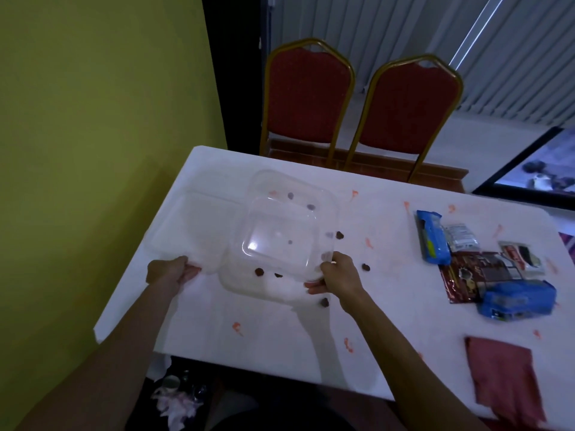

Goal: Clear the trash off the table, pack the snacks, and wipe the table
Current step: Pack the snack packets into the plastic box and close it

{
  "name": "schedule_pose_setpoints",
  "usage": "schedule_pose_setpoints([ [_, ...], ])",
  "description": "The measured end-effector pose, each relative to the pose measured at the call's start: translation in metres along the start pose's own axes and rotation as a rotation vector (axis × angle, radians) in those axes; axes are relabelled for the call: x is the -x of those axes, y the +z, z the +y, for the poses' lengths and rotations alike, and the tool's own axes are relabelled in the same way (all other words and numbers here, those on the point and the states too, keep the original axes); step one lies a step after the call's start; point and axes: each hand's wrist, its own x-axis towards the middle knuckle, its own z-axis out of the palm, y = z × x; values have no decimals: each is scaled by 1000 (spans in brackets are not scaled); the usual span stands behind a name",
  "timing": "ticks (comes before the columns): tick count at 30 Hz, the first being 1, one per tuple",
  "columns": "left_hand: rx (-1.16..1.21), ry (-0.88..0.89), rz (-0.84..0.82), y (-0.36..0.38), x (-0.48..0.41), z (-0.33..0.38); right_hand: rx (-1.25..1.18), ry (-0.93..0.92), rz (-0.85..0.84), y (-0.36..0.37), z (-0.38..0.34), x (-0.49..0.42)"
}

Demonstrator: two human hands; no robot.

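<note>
A clear tub is being held over the table by its near rim, pinched by the right hand; its lid is being pinched by the left hand; both are probably light, stiff, slippery.

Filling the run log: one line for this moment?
left hand: holds lid | right hand: holds clear container | snack packets: unpacked | cloth: untouched

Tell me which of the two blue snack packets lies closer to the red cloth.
The crumpled blue packet at the near end of the snack pile; the other blue packet lies farther back, away from the red cloth.
</note>
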Motion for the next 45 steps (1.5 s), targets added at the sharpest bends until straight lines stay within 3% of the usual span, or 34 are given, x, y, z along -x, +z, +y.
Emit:
schedule_pose_setpoints([
  [4, 16, -29, -49, 6, 13, -6, 11, -10, 6, -17, 8, 10],
  [10, -46, 71, -69, 32, 55, -17, -29, -24, 8, -44, 27, 20],
  [16, -169, 278, -278, 88, 148, -33, 41, -107, 11, -99, 46, 46],
  [19, -93, 226, -408, 116, 204, -48, 95, -123, 48, -144, 64, 62],
  [25, -202, 179, -572, 176, 288, -105, 114, -75, 156, -236, 116, 87],
  [34, -542, 272, -686, 262, 363, -185, 315, -10, 296, -354, 193, 125],
  [38, -771, 366, -657, 287, 371, -214, 328, 55, 329, -381, 215, 133],
  [45, -906, 346, -650, 306, 395, -243, 400, 153, 339, -397, 236, 126],
])
